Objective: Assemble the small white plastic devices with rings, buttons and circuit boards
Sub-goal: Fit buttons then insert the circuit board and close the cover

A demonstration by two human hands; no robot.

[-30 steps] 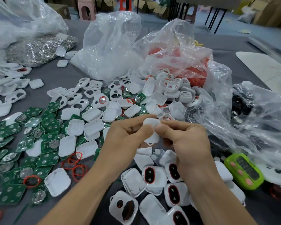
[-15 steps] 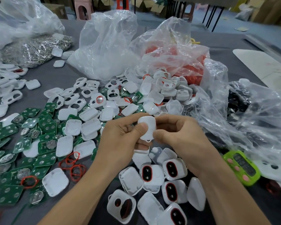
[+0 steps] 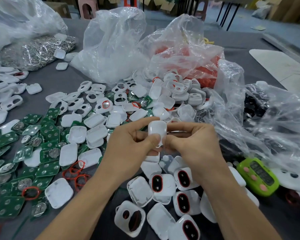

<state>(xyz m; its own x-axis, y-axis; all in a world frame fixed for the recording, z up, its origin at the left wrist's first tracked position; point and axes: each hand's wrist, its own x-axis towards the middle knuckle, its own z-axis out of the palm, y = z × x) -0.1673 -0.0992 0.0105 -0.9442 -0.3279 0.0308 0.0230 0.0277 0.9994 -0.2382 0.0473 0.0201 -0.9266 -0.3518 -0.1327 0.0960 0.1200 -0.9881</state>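
We're in a small assembly workshop, piecework by hand. The grey bench (image 3: pixel 59 80) is buried in loose parts: green circuit boards (image 3: pixel 47 170) by the dozen, white shells (image 3: pixel 178 96) in a heap, red rings (image 3: pixel 76 174) scattered about. Bulk stock sits in clear plastic bags (image 3: pixel 114 49), one packed with shiny metal parts (image 3: pixel 42 51). Behind the bench there are cardboard boxes (image 3: pixel 291 11) and a plastic stool (image 3: pixel 87 9) on an open floor. Left hand (image 3: pixel 128 141) and right hand (image 3: pixel 194 144) grip one white casing (image 3: pixel 157 129).
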